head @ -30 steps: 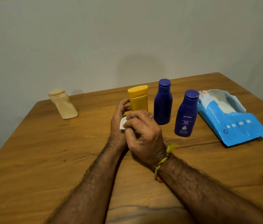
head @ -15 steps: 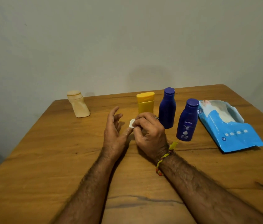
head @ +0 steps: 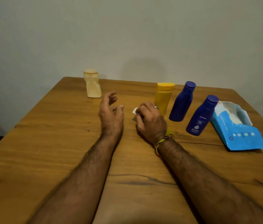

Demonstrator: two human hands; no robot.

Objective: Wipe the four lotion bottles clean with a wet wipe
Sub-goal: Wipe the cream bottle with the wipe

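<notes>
Four bottles stand on the wooden table (head: 46,143). A cream bottle (head: 92,84) is at the far left. A yellow bottle (head: 164,96), a plain dark blue bottle (head: 182,102) and a dark blue Nivea bottle (head: 202,117) form a row on the right. My right hand (head: 150,120) holds a small folded white wet wipe (head: 134,110) just left of the yellow bottle. My left hand (head: 110,110) hovers with loose, spread fingers and holds nothing, between the cream bottle and the wipe.
An opened blue wet-wipe pack (head: 239,126) lies at the right, beside the Nivea bottle. A plain wall rises behind the table's far edge. The table's left edge drops to a dark floor.
My left hand let go of the yellow bottle and moved left, fingers spread. My right hand kept the wipe. The camera view swung left.
</notes>
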